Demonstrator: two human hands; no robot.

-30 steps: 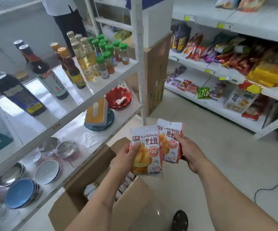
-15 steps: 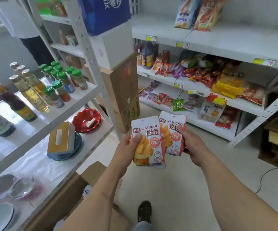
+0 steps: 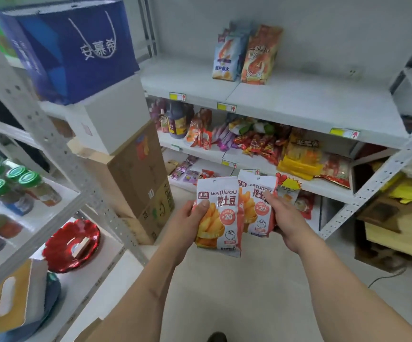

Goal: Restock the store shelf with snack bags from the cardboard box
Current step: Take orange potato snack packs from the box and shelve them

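Snack shelf [image 3: 311, 108] behind, each hand's grip clamped on an upright bag, left bag [image 3: 221, 213] overlapping right bag [image 3: 258, 201]

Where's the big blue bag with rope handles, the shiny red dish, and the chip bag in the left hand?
Blue gift bag with rope handles [image 3: 76, 48], head view, on its front face.
Shiny red scalloped dish [image 3: 64, 250], head view, on its left inner surface.
White-and-orange chip bag in the left hand [image 3: 221, 213], head view, on its front centre.
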